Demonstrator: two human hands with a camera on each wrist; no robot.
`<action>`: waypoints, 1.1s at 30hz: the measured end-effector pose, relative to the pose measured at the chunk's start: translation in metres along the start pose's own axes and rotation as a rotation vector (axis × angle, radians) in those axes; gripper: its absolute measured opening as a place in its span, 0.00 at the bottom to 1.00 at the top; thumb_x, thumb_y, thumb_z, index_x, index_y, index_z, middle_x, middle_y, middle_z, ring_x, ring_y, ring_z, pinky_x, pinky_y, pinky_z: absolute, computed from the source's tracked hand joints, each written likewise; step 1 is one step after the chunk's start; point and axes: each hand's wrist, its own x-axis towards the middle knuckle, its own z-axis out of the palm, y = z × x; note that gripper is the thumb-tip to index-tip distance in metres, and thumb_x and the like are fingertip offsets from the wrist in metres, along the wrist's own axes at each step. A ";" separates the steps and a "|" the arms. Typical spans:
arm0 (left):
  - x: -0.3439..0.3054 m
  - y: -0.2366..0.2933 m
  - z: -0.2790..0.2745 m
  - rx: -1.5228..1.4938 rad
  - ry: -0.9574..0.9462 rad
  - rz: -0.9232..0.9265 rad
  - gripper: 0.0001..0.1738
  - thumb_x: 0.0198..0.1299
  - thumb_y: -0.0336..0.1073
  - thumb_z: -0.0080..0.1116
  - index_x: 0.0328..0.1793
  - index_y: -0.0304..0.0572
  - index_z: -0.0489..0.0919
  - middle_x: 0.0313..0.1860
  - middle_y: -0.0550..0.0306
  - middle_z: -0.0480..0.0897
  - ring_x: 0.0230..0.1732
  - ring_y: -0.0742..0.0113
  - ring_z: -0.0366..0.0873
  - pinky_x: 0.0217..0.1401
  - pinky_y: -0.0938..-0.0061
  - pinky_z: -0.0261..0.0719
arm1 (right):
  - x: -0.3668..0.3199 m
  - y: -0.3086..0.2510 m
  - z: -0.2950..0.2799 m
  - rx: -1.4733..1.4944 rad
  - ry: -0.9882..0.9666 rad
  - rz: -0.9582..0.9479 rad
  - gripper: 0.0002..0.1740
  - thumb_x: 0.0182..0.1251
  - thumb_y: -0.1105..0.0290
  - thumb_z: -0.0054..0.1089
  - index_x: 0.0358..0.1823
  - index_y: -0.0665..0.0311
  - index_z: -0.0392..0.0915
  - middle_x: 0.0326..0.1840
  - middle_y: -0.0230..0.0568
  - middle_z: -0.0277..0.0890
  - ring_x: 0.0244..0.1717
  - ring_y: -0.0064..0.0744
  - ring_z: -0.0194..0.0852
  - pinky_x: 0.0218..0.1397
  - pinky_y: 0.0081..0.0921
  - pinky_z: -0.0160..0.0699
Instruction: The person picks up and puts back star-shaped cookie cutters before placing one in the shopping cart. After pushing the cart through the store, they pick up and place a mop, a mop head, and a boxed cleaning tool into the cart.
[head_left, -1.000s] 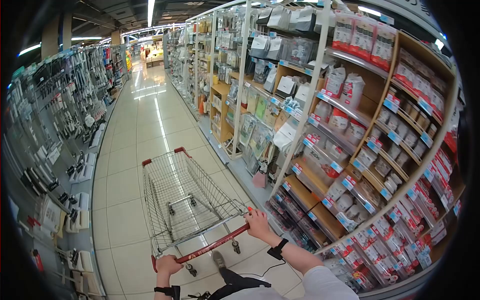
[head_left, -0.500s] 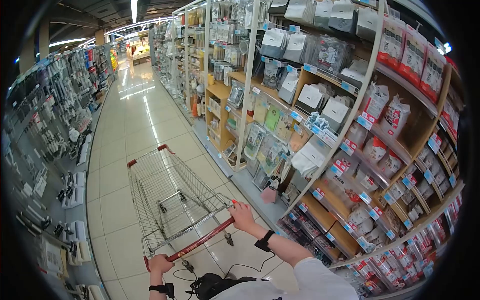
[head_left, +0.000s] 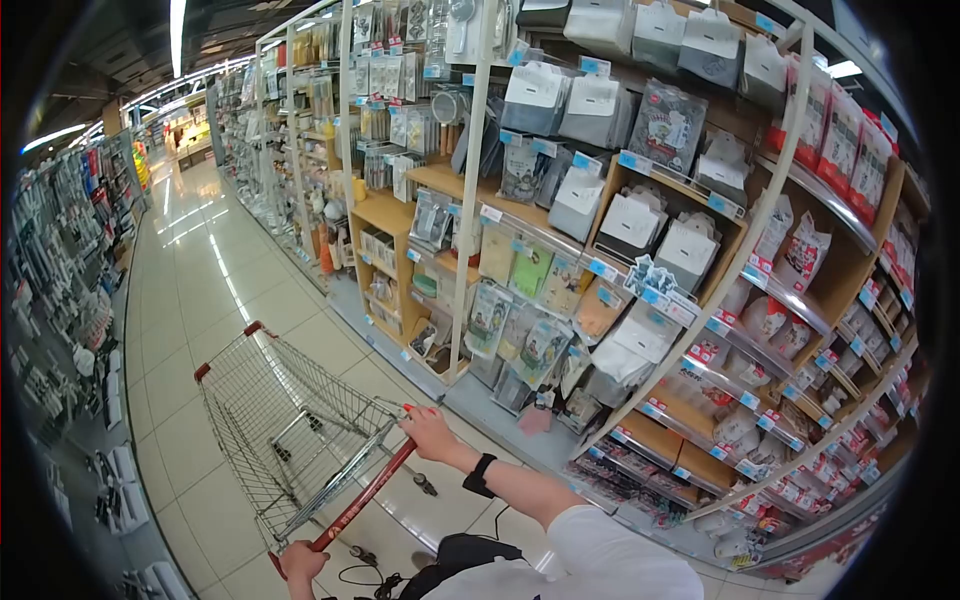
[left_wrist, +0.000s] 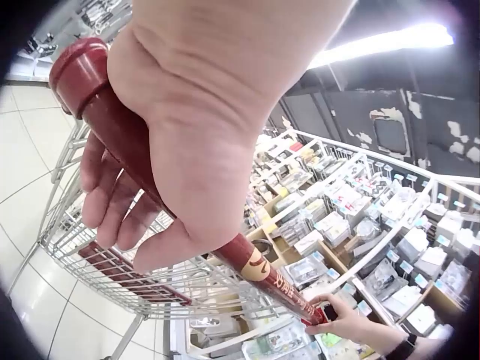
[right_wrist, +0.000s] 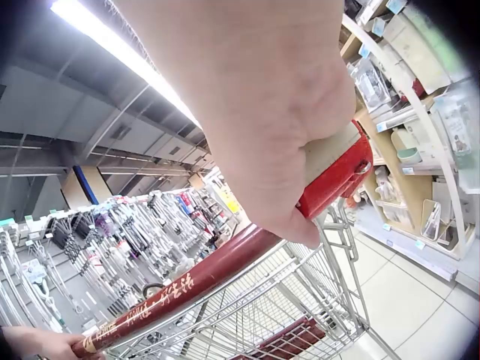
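Note:
A wire shopping cart (head_left: 290, 420) with red corner caps stands in front of the person, its basket showing only bare wire. My left hand (head_left: 302, 562) grips the left end of its dark red push handle (head_left: 362, 500). In the left wrist view, the fingers (left_wrist: 112, 202) of that hand curl round the bar beside its end cap. At the other end of the handle, my right hand (head_left: 430, 436) keeps its hold. Under the right palm, the right wrist view shows a red and grey block (right_wrist: 334, 180) on the handle end; that hand's fingers are largely hidden.
Tall shelves (head_left: 560, 250) of packaged goods line the right side, close to the cart. Another rack (head_left: 75, 260) with hanging long-handled goods runs along the left. Between them a tiled aisle (head_left: 190, 290) leads to a lit area at the back.
The head view has turned right, so the cart and aisle sit further left and more of the right-hand shelves shows. Both hands keep hold of the handle.

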 end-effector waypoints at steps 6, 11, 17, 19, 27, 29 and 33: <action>0.098 -0.012 -0.057 0.076 0.085 0.079 0.26 0.42 0.59 0.69 0.45 0.54 0.90 0.42 0.48 0.89 0.47 0.49 0.86 0.51 0.59 0.83 | 0.108 0.002 0.040 0.052 -0.011 0.033 0.25 0.43 0.72 0.71 0.49 0.56 0.81 0.53 0.48 0.75 0.62 0.50 0.70 0.58 0.49 0.69; 0.167 -0.014 -0.120 -0.001 0.069 0.002 0.23 0.42 0.57 0.67 0.41 0.55 0.89 0.38 0.52 0.89 0.45 0.51 0.86 0.50 0.60 0.83 | 0.196 0.011 0.083 0.059 -0.036 0.026 0.27 0.40 0.74 0.70 0.49 0.56 0.82 0.54 0.48 0.74 0.62 0.49 0.69 0.61 0.49 0.65; 0.266 -0.022 -0.192 0.006 0.079 -0.032 0.22 0.44 0.55 0.63 0.43 0.55 0.89 0.40 0.52 0.89 0.45 0.51 0.87 0.49 0.58 0.84 | 0.310 0.009 0.131 0.080 0.011 0.000 0.22 0.41 0.75 0.66 0.44 0.56 0.81 0.50 0.44 0.72 0.61 0.50 0.66 0.61 0.48 0.61; 0.299 -0.028 -0.209 0.015 0.047 -0.020 0.23 0.43 0.56 0.66 0.43 0.56 0.88 0.40 0.53 0.89 0.45 0.53 0.86 0.49 0.60 0.83 | 0.348 0.007 0.145 0.105 0.004 -0.004 0.22 0.41 0.76 0.65 0.44 0.57 0.81 0.50 0.44 0.72 0.60 0.51 0.66 0.61 0.49 0.61; 0.427 -0.050 -0.306 -0.034 0.076 -0.017 0.19 0.43 0.49 0.63 0.41 0.53 0.88 0.38 0.52 0.88 0.44 0.51 0.86 0.48 0.59 0.83 | 0.503 -0.001 0.209 0.103 -0.046 -0.026 0.22 0.41 0.77 0.65 0.44 0.60 0.81 0.50 0.45 0.72 0.63 0.51 0.65 0.66 0.50 0.59; 0.461 -0.057 -0.330 -0.041 0.098 -0.022 0.18 0.43 0.48 0.62 0.41 0.54 0.88 0.38 0.52 0.88 0.44 0.51 0.86 0.48 0.59 0.83 | 0.546 -0.007 0.226 0.087 -0.046 -0.014 0.22 0.41 0.76 0.66 0.44 0.61 0.81 0.50 0.46 0.71 0.63 0.51 0.65 0.67 0.51 0.58; 0.532 -0.071 -0.382 -0.084 0.140 -0.046 0.18 0.44 0.47 0.61 0.42 0.54 0.88 0.39 0.52 0.88 0.45 0.51 0.86 0.49 0.59 0.83 | 0.631 -0.015 0.267 0.096 0.031 -0.059 0.22 0.39 0.77 0.64 0.42 0.60 0.79 0.49 0.45 0.71 0.61 0.52 0.65 0.63 0.49 0.58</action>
